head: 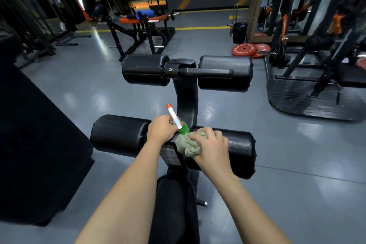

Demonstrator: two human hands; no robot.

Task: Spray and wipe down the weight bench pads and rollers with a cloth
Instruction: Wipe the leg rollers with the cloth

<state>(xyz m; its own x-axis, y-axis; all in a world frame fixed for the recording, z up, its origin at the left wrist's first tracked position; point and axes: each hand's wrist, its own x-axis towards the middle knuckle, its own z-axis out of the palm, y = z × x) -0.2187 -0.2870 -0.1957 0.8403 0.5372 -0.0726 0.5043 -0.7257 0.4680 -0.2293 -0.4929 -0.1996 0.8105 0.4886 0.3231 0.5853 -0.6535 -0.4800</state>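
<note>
Head view: spray bottle nozzle up-left, left hand gripping.

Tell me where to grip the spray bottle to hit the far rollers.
Grip the spray bottle at its green neck, just under the white trigger head, coming from the near side as your left hand does. Its orange nozzle points up and away toward the far rollers, so a finger should reach the trigger. The right hand holds the cloth.

Red weight plates lie on the grey floor beside a black bin, near an orange-padded bench.
</note>
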